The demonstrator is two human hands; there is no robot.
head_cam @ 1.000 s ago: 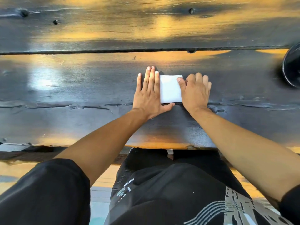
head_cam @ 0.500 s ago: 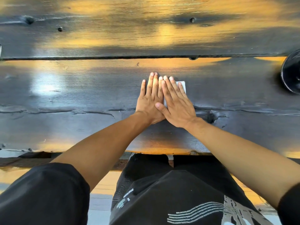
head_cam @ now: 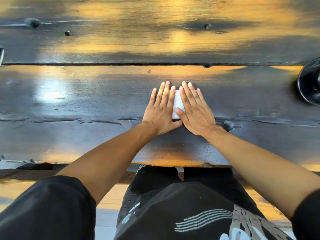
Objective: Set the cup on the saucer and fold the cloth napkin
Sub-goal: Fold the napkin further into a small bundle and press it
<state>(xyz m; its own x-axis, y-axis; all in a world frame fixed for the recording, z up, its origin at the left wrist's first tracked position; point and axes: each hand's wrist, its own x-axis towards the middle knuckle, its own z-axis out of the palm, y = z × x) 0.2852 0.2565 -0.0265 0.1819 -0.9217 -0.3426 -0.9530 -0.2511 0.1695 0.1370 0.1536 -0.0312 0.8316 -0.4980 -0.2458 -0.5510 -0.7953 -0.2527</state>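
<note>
Both hands lay flat with fingers straight. The left hand (head_cam: 161,108) and right hand (head_cam: 194,110) pressed on the white napkin (head_cam: 177,105), hiding most of it. A dark round thing (head_cam: 310,82) was cut off at the table's (head_cam: 86,104) right edge.

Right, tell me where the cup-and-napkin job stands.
Done, it seems: the white napkin is folded down to a small rectangle on the wooden table. In hand: the left hand and right hand lie flat, pressing it. Left: a dark round item sits at the right edge; whether cup is on saucer cannot be told.
</note>
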